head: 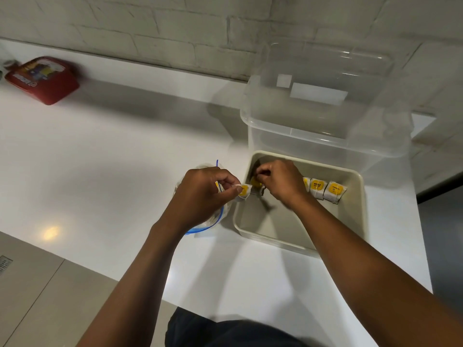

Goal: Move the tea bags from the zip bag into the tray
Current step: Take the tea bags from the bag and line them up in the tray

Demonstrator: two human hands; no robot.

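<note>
Tea bags (328, 191) — white sachets, yellow round labels; beige tray (355, 209)

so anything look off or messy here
Nothing stands out. Tea bags stand in a row inside the tray, the left hand holds another beside the zip bag, nothing spilled.

Forearms bare, no sleeves; dark garment (233, 331) at waist

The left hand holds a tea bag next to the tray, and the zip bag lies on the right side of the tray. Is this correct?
Not quite. In the head view the zip bag lies on the left side of the tray, under the left hand, which does hold a tea bag next to the tray.
</note>
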